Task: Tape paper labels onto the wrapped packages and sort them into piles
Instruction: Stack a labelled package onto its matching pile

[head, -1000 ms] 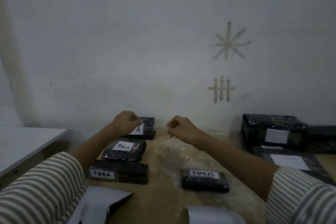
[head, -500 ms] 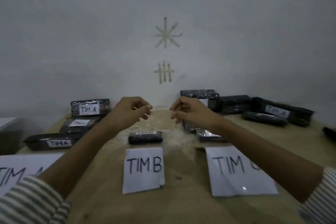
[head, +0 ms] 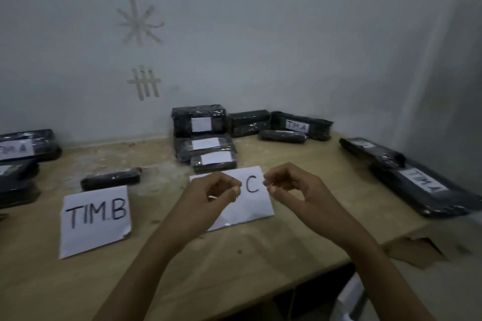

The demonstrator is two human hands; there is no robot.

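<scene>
My left hand [head: 216, 195] and my right hand [head: 289, 185] hover side by side over the white sheet marked C [head: 250, 206], fingertips pinched and facing each other. They seem to pinch the ends of a thin clear tape strip, which barely shows. Just behind the sheet lies a pile of black wrapped packages with blank white labels [head: 204, 138]. One black package [head: 112, 178] lies behind the sheet marked TIM B [head: 95, 219]. Packages labelled TIM A sit at the far left [head: 26, 147], at the back right [head: 300, 125] and along the right edge [head: 417, 182].
The wooden table [head: 260, 255] runs along a pale wall with tape strips stuck on it [head: 144, 83]. An unlabelled package [head: 247, 122] and a rolled one [head: 283, 136] lie at the back. Torn cardboard [head: 417, 250] overhangs the table's right front corner.
The view has swung right and down. Both hands, still pinched, have moved from the TIM A and TIM B side to above the C sheet.
</scene>
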